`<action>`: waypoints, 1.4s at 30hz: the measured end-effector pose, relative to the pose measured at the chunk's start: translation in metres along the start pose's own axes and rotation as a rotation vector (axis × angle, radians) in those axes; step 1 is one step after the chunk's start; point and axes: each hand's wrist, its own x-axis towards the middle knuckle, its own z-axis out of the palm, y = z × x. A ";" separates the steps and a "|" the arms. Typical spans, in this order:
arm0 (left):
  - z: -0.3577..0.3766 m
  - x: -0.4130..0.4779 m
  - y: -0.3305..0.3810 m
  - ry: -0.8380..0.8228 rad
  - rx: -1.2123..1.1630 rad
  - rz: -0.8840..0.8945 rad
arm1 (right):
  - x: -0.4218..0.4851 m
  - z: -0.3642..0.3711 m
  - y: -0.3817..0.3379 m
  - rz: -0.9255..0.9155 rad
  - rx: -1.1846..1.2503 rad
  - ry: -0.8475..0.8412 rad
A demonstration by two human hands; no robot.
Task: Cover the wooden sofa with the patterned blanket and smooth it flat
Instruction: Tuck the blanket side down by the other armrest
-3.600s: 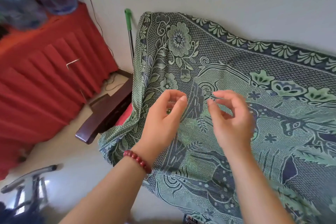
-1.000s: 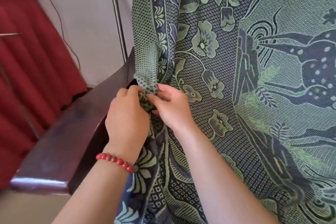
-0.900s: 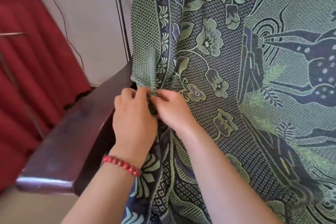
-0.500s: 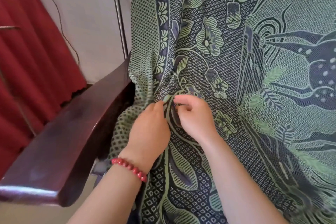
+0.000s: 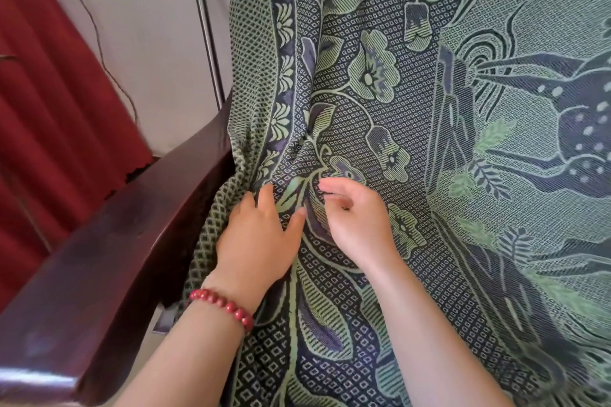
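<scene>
Nearest, my two forearms reach in from the bottom edge, a red bead bracelet [image 5: 222,307] on the left wrist. My left hand [image 5: 256,241] lies flat, grip released, palm down on the patterned blanket [image 5: 413,142] beside the dark wooden sofa armrest [image 5: 109,261]. My right hand [image 5: 355,218] sits just beside it, fingers loosely curled, grasping nothing. Beyond them, the blanket drapes over the sofa's seat and back, creased near the armrest.
</scene>
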 end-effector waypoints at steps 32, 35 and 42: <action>0.029 0.020 -0.024 -0.029 -0.359 -0.135 | 0.011 0.037 0.026 -0.176 0.090 -0.010; 0.019 0.014 -0.023 -0.009 -0.449 -0.114 | 0.013 0.029 0.024 -0.081 0.182 0.033; 0.020 0.024 -0.022 -0.099 -0.469 -0.264 | 0.006 0.018 0.053 0.057 -0.004 0.147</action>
